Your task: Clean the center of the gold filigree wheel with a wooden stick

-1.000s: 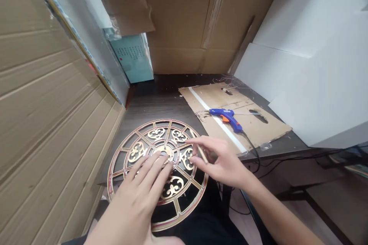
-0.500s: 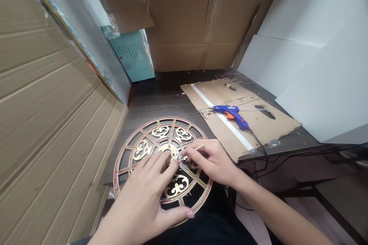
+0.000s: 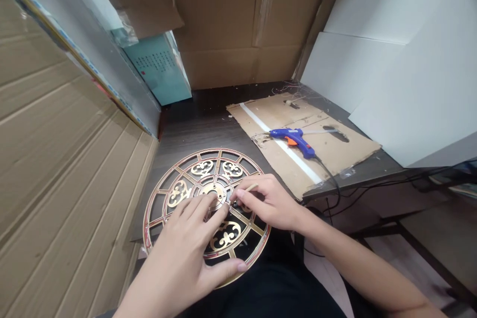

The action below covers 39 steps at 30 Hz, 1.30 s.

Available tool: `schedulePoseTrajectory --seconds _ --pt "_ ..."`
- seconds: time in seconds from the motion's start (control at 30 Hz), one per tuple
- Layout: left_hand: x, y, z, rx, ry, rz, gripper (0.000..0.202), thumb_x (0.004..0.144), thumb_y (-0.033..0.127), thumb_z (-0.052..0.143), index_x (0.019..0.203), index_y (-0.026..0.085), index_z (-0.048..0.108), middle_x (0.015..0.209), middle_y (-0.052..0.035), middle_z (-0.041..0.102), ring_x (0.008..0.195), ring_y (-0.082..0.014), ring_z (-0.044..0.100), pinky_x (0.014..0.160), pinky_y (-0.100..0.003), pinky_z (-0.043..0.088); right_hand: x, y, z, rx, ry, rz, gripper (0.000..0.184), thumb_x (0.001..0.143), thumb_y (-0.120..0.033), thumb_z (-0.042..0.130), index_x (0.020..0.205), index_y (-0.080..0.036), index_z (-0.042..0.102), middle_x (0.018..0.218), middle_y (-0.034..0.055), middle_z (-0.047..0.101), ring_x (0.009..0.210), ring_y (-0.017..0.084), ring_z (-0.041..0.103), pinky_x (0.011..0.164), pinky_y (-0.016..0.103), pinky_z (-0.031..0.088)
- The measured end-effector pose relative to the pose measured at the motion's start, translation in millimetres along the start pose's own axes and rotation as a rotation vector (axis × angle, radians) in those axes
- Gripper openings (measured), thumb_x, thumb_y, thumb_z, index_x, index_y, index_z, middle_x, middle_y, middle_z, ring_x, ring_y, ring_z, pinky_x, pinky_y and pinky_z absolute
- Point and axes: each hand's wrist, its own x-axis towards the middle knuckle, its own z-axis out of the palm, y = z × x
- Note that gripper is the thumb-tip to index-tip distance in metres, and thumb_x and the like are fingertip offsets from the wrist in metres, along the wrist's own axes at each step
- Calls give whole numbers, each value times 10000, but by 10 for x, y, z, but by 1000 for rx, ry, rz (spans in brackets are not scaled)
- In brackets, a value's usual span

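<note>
A round openwork disc [image 3: 203, 169] of gold scrollwork with a red-edged rim lies flat on the dark table, with black showing through its gaps. My left hand [image 3: 182, 258] is spread over its near side, fingertips at the central hub and thumb stretched to the right. My right hand [image 3: 268, 203] pinches a thin pale wooden stick [image 3: 251, 188], its tip hidden at the hub beside my left fingers. A blue glue gun [image 3: 292, 139] with an orange trigger lies on a cardboard sheet [image 3: 335, 151], beyond both hands.
The dark table [image 3: 201, 119] is walled by cardboard [image 3: 231, 20] behind and corrugated board [image 3: 63, 159] on the left. White boards [image 3: 372, 74] stand on the right, and a teal box [image 3: 158, 69] sits in the back corner. The glue gun's black cord drops over the table's right edge.
My right hand has moved in to the hub, bringing the stick's tip down among my left fingers. My left thumb has swung out to the right. The view has shifted slightly.
</note>
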Motion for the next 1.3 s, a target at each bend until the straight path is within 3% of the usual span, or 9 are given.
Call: schedulePoseTrajectory --seconds 0.43,0.63,0.83,1.1,1.3 --pt "18 -57 -16 56 24 29 839 845 731 670 1530 308 435 1472 -149 568 1313 -435 557 957 -666 571 25 43 17 4 39 -137 278 1017 -164 553 776 -174 691 796 29 744 792 158 685 797 282 537" --pt "38 -71 -50 41 12 39 747 855 722 668 1453 307 502 1434 -132 609 1289 -414 586 960 -654 577 20 55 19 -16 53 -158 267 1005 -165 564 776 -173 701 820 45 769 797 169 705 809 292 552" --pt "46 -78 -126 75 -13 81 577 958 570 605 1448 288 490 1436 -117 628 1291 -387 609 938 -631 611 38 46 30 19 57 -89 279 996 -150 579 754 -181 714 809 23 772 798 155 710 817 275 548" --pt "-9 -176 -45 141 16 71 700 972 560 586 1575 291 353 1531 -123 582 1357 -367 602 974 -631 625 63 38 9 48 42 1 278 1009 -170 577 765 -178 711 770 3 735 757 135 680 757 250 509" --pt "-29 -180 -47 131 40 36 538 992 518 578 1450 250 487 1455 -139 631 1302 -336 648 975 -554 638 59 30 1 51 40 8 274 1013 -190 576 791 -184 738 769 2 733 756 142 676 752 256 509"
